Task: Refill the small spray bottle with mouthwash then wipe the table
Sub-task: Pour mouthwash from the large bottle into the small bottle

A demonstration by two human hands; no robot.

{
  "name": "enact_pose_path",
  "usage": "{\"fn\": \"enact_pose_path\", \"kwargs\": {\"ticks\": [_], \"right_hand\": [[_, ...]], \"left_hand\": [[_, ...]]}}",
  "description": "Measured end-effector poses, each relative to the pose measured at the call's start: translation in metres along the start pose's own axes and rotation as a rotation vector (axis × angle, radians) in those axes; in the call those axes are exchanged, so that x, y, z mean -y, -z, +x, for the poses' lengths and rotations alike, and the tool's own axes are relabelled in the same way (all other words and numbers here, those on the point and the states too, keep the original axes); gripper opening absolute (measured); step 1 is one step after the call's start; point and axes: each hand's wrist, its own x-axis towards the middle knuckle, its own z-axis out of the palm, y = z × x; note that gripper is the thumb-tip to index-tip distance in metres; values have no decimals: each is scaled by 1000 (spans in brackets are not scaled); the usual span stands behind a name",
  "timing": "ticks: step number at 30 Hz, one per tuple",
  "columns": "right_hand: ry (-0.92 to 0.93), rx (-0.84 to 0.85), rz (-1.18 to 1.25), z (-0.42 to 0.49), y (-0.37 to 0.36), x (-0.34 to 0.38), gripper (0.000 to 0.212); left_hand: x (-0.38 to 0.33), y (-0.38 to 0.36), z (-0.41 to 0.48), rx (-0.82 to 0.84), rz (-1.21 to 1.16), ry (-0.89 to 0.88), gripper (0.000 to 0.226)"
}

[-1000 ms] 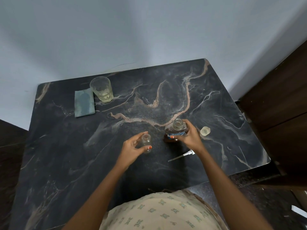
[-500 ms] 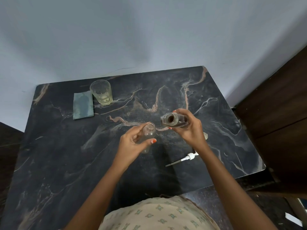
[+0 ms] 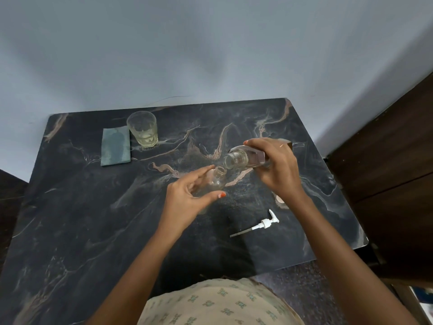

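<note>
Nearest the camera, the person's patterned garment (image 3: 218,301) showed at the bottom edge, below the dark marbled table (image 3: 93,231). A white pump sprayer head (image 3: 262,225) with its dip tube lay flat on the table, nearer than the small spray bottle (image 3: 215,180) and to its right.

The left hand (image 3: 185,202) held the small spray bottle clear of the table. The thumb and fingers curled loosely round its clear body, and its open neck tilted up and to the right. Right of that bottle, a pale round cap (image 3: 280,200) lay on the table, half hidden behind the right wrist.

Just beyond the small bottle's neck, the right hand (image 3: 278,170) gripped the mouthwash bottle (image 3: 241,158) with its fingers wrapped over the top. The bottle was tipped nearly level, its open mouth just above the small bottle's neck. Its label lay mostly under the fingers, and no writing on it could be read.

Farther off and well to the left of the small bottle, a folded grey-green cloth (image 3: 115,146) lay beside a clear glass (image 3: 142,129) holding a little pale yellowish liquid.
</note>
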Motion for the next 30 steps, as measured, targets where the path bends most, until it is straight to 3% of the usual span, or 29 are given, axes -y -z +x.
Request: {"fn": "enact_pose_path", "kwargs": {"ticks": [5,30], "right_hand": [[134,-35,-75,7,5,2,34],[251,-31,-268,21,16,0,27]], "left_hand": [[-4,0,-1,-7,12,5,56],[6,-6,1,-69,3,33,55]]}}
